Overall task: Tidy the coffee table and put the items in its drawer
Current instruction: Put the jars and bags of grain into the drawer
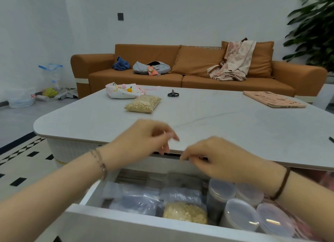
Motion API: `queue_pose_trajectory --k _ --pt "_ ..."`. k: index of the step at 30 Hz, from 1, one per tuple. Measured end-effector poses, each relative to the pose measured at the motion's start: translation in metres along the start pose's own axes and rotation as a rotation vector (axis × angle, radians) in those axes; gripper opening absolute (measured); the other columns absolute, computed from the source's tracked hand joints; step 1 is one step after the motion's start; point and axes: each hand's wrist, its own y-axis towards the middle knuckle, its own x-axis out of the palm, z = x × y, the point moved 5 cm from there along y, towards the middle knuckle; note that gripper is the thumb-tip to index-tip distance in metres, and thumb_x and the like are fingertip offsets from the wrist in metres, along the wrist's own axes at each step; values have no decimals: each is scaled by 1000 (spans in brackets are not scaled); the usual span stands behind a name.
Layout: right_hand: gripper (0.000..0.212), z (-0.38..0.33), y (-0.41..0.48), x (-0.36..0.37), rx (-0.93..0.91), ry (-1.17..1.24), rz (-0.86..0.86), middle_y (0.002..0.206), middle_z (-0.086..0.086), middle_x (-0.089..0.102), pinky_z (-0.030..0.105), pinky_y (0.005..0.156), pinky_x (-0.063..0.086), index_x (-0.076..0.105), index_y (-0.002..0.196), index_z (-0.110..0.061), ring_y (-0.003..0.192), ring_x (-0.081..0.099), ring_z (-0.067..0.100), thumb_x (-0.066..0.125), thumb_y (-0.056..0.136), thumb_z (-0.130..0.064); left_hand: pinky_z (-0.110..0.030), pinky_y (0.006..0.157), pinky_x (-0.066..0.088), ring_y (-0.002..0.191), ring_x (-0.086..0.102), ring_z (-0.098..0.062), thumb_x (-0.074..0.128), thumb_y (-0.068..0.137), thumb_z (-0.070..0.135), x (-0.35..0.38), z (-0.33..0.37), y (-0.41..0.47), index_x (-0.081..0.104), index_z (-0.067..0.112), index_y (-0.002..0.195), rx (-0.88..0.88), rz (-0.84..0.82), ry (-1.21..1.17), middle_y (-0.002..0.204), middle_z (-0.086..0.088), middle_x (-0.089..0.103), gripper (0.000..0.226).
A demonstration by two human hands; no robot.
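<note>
The coffee table (216,122) has a pale stone top. Its drawer (126,229) stands pulled out below me, holding several plastic bags, a bag of pale grains (184,213) and several clear-lidded jars (240,211). My left hand (142,138) and my right hand (222,158) hover above the drawer at the table's near edge, fingers loosely curled, holding nothing. On the tabletop lie a bag of grains (143,104), black scissors (173,94), a white patterned pouch (124,90) and a pink tablet case (274,101).
An orange sofa (189,73) with clothes and a bag on it stands behind the table. A plant (314,28) is at the right, clear plastic bags (36,90) on the floor at the left. A dark object (331,139) shows at the table's right edge.
</note>
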Motion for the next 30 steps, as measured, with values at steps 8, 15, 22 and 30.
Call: queue_pose_trajectory --k 8,15,22,30 --pt "29 53 118 29 229 297 264 118 -2 58 37 103 44 60 130 -24 110 52 13 53 101 -24 -37 78 52 103 57 -12 52 98 31 -44 -95 66 68 31 102 -36 408 556 111 13 61 16" --pt "62 59 203 57 298 167 237 155 6 34 42 112 30 28 154 -20 139 32 28 46 102 -49 -47 104 40 130 40 -32 49 100 34 -64 -176 107 38 18 146 -377 457 525 150 -9 33 50" --pt "74 72 260 71 353 175 278 152 4 37 43 105 35 30 152 -22 131 43 28 61 91 -52 -44 103 39 125 48 -30 36 103 44 -65 -200 146 42 16 143 -457 454 448 140 -10 47 49" --pt "62 85 285 80 362 241 263 147 -1 46 40 102 42 44 144 -30 124 53 27 58 90 -58 -43 100 40 122 51 -30 37 103 47 -70 -211 168 53 13 129 -452 474 421 129 -9 59 46"
